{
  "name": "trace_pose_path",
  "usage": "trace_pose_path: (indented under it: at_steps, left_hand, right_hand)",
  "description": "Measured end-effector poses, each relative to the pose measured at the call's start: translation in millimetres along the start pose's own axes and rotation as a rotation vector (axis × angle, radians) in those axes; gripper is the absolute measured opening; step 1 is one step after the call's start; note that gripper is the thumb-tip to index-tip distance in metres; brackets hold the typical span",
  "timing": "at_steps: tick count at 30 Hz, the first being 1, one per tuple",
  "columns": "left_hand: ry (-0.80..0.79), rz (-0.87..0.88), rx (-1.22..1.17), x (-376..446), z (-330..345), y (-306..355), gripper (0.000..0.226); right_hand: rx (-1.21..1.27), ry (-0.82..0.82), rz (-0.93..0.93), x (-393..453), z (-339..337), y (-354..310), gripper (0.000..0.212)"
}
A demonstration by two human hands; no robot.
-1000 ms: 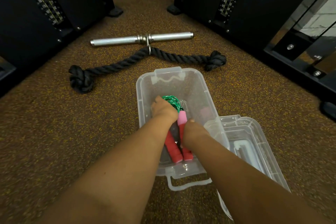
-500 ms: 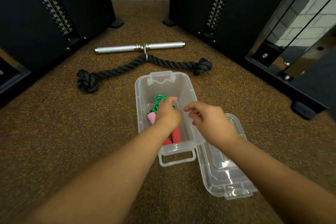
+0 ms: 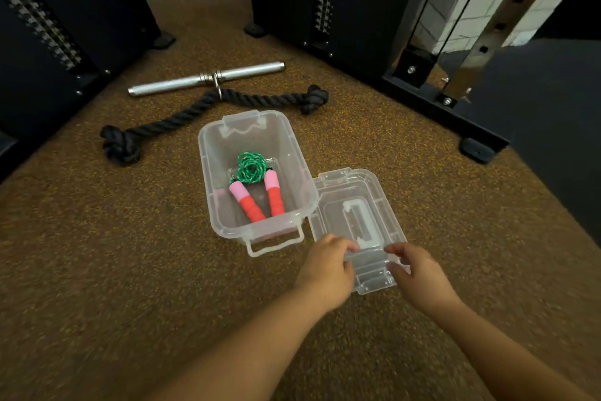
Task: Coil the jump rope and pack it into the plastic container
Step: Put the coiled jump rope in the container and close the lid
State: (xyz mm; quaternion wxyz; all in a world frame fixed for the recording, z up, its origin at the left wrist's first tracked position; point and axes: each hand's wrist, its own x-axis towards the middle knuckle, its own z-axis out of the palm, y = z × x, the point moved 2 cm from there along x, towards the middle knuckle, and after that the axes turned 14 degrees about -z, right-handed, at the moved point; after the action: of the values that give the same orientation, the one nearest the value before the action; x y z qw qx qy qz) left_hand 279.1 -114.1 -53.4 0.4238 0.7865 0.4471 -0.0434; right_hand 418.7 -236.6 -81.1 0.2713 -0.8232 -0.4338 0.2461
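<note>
The clear plastic container (image 3: 211, 173) stands open on the floor. Inside it lies the jump rope: a green coil (image 3: 249, 168) at the far end and two red-and-pink handles (image 3: 257, 200) spread in a V toward me. The clear lid (image 3: 354, 202) lies flat on the floor against the container's right side. My left hand (image 3: 327, 273) curls over the lid's near left corner, thumb and fingers on its edge. My right hand (image 3: 419, 277) holds the near right corner, thumb on top and fingers at the rim.
A black knotted rope attachment (image 3: 195, 114) and a chrome bar handle (image 3: 205, 79) lie on the speckled brown floor beyond the container. Black weight-stack machines (image 3: 58, 29) stand at left and at right (image 3: 325, 3), with a black frame base (image 3: 448, 114) at right.
Both hands have let go of the jump rope, left the container and come back to the lid's near edge. The rope now lies uncovered in the container.
</note>
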Motion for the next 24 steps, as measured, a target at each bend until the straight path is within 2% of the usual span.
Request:
trace_pose_path:
  at_steps: [2,7,13,16,18,21,23,24]
  left_hand:
    - [-0.105,-0.081,0.104,-3,20,-16,0.042]
    - [-0.289,-0.218,0.304,-5,43,-43,0.074]
    - [-0.378,-0.204,0.501,3,52,-50,0.079]
    - [-0.413,-0.189,0.591,5,57,-53,0.083]
    - [-0.423,-0.195,0.595,6,61,-52,0.084]
    - [-0.453,-0.248,0.522,7,64,-48,0.085]
    - [-0.462,-0.304,0.432,4,64,-46,0.086]
    - [-0.47,-0.333,0.382,1,64,-43,0.085]
  right_hand:
    - [-0.055,-0.069,0.108,-11,6,22,0.035]
    - [0.037,-0.023,0.286,-16,11,55,0.046]
    - [0.312,0.084,0.492,0,14,60,0.053]
    - [0.501,0.081,0.491,8,21,61,0.042]
    - [0.675,0.14,0.544,10,23,63,0.033]
    - [0.862,0.211,0.643,11,20,74,0.031]
    - [0.879,0.19,0.625,9,15,75,0.014]
    - [0.91,0.183,0.601,8,14,74,0.013]
